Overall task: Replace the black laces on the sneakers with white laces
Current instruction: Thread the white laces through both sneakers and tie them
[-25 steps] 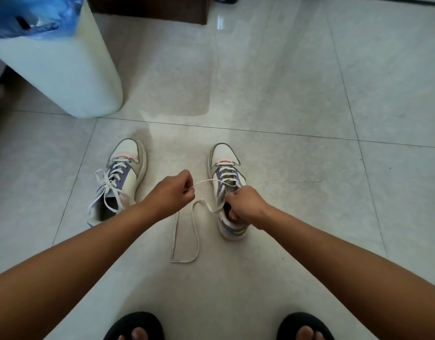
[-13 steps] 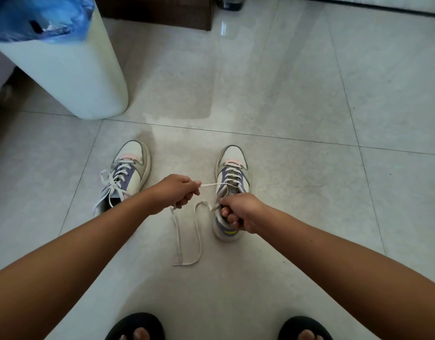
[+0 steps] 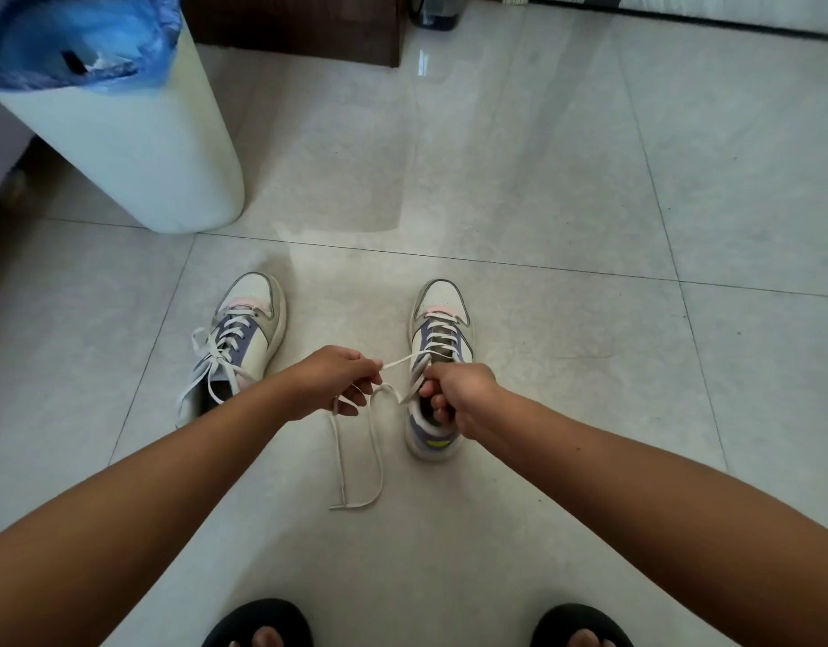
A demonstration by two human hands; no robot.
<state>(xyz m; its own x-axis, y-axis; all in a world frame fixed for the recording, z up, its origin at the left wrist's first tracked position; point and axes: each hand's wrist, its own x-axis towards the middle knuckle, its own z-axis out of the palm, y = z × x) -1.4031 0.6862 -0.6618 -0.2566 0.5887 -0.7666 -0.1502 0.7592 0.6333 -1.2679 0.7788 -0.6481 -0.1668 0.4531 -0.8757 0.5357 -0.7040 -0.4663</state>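
Glossy pale tiled floor (image 3: 542,179), white cylindrical bin with a blue liner (image 3: 136,147) far left. Left white-and-purple sneaker (image 3: 244,338) sits laced, then the left hand (image 3: 337,380) pinches the flat white lace (image 3: 356,455), and the right hand (image 3: 458,394) grips the right white-and-purple sneaker (image 3: 442,329) by its collar

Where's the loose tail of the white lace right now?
In the head view the white lace trails from the left hand in a loop on the floor tiles, just left of the right sneaker, ending short of the sandals.

Bare floor (image 3: 589,217); bin (image 3: 136,147) far-left.
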